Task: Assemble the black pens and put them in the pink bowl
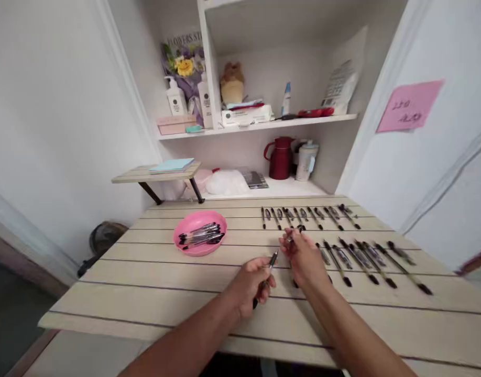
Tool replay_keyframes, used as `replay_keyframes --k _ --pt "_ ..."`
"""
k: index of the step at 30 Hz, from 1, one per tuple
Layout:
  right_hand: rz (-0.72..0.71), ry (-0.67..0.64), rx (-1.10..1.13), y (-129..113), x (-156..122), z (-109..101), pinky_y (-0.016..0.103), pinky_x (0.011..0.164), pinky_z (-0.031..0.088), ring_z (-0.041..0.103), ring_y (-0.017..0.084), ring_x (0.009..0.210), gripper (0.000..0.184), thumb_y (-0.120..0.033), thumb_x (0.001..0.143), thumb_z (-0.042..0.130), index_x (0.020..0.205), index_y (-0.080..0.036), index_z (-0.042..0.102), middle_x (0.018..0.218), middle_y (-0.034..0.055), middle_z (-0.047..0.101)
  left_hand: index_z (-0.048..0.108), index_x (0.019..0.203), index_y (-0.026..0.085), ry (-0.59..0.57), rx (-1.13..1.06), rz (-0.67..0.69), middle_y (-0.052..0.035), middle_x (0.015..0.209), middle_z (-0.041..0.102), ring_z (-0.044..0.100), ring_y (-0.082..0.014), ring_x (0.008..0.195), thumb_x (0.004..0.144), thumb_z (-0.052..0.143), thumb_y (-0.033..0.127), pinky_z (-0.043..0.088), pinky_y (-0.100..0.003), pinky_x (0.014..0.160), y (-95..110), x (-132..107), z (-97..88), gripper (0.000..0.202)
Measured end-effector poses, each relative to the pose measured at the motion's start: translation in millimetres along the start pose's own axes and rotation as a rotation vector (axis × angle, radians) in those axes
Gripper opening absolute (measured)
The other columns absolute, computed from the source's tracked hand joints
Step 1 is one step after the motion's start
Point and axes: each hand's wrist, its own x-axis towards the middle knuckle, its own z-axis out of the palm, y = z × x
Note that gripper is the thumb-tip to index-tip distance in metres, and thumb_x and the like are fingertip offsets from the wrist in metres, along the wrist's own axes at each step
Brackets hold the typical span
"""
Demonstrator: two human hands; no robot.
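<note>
My left hand [253, 283] is closed around a pen [272, 259], whose bare metal tip points up and to the right. Just right of that tip, the fingers of my right hand [301, 254] pinch a small clear and dark piece [290, 238] that looks like a pen cap; the fingers partly cover it. Uncapped pens [337, 262] lie in two rows on the right side of the table, with short clear pieces like caps [343, 256] between them. My right hand hides part of the nearer row. To the left, a pink bowl [177, 242] holds several pens [201, 235].
The slatted wooden table [146, 283] ends at a shelf unit [260, 196]. A small raised stand [130, 178] bears blue paper [173, 165] at the back left. A red jug [280, 159] and a pale cup [306, 161] stand behind. A pink note [410, 106] hangs on the right wall.
</note>
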Motion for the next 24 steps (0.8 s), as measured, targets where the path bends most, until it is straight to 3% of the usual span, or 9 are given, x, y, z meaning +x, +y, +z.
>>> replay_keyframes --k 6,11,15,19,24 --pt "0.045 -0.114 -0.182 -16.5 14.7 -10.2 0.017 0.040 0.035 0.046 0.005 0.043 0.033 -0.041 0.059 0.073 0.078 -0.016 0.063 0.058 -0.0046 0.057 0.049 0.093 0.018 0.059 -0.218 0.020 0.0013 0.070 0.055 0.051 -0.0071 0.050 0.067 0.057 0.020 0.031 -0.018 0.045 6.4 15.3 -3.7 0.027" --pt "0.030 -0.138 -0.346 -29.8 28.8 -17.0 0.017 0.044 0.038 0.051 0.006 0.045 0.032 -0.040 0.062 0.069 0.083 -0.018 0.060 0.065 -0.0032 0.060 0.048 0.085 0.017 0.157 -0.387 -0.030 0.0023 0.064 0.054 0.047 -0.0057 0.046 0.065 0.055 0.014 0.028 -0.017 0.045 13.0 37.4 -8.0 0.021" --pt "-0.011 -0.148 -0.553 -45.1 41.7 -20.9 0.021 0.048 0.041 0.053 0.009 0.047 0.026 -0.037 0.065 0.065 0.082 -0.018 0.059 0.061 -0.0036 0.057 0.048 0.084 0.017 0.157 -0.403 -0.043 0.0023 0.063 0.053 0.046 -0.0047 0.046 0.066 0.052 0.012 0.026 -0.016 0.044 12.0 50.3 -14.2 0.019" --pt "-0.112 -0.211 -0.890 -48.4 36.1 -25.1 0.024 0.047 0.038 0.054 0.012 0.047 0.025 -0.037 0.070 0.058 0.086 -0.018 0.057 0.057 -0.0030 0.058 0.048 0.086 0.017 0.143 -0.407 -0.037 0.0023 0.062 0.053 0.044 -0.0049 0.044 0.066 0.052 0.013 0.026 -0.016 0.043 7.8 53.7 -18.3 0.021" --pt "-0.418 -0.394 -1.536 -16.0 0.0 -25.4 0.026 0.055 0.038 0.060 0.017 0.060 0.010 -0.025 0.075 0.052 0.082 -0.018 0.056 0.066 0.0035 0.064 0.048 0.088 0.017 0.106 -0.376 0.023 0.0025 0.062 0.053 0.044 -0.0053 0.044 0.065 0.056 0.017 0.027 -0.017 0.043 3.4 51.6 -21.9 0.024"
